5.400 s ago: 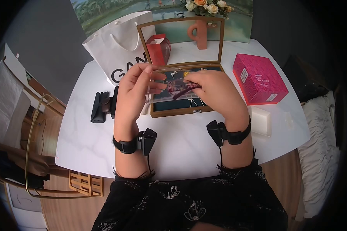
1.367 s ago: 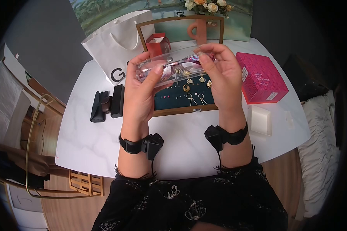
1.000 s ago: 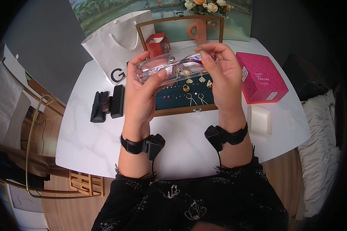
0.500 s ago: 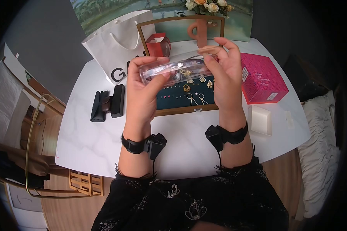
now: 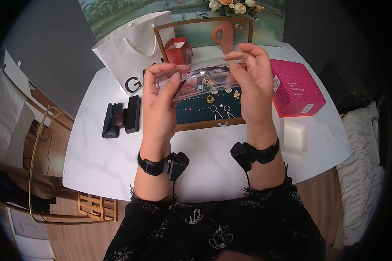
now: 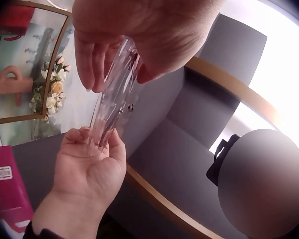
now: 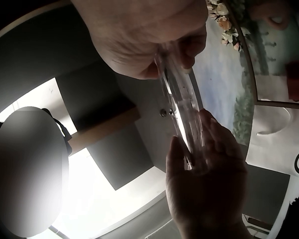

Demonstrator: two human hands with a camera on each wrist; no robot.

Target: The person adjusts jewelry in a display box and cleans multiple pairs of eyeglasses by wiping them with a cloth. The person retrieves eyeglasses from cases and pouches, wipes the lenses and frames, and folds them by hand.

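Observation:
Both hands hold a clear plastic glasses case level above the open jewellery box. My left hand grips its left end, thumb on the near side. My right hand pinches the right end with thumb and fingertips. Dark red glasses show faintly through the case. In the left wrist view the case runs edge-on between the two hands. The right wrist view shows the case the same way.
The wooden jewellery box stands on a white table with its framed lid raised. A white paper bag, a small red bag, a pink box, a white box and black clips surround it.
The glasses, held bare over the box several seconds ago, now lie in the clear case. In the last second the hands turned the case slightly and its lid came down.

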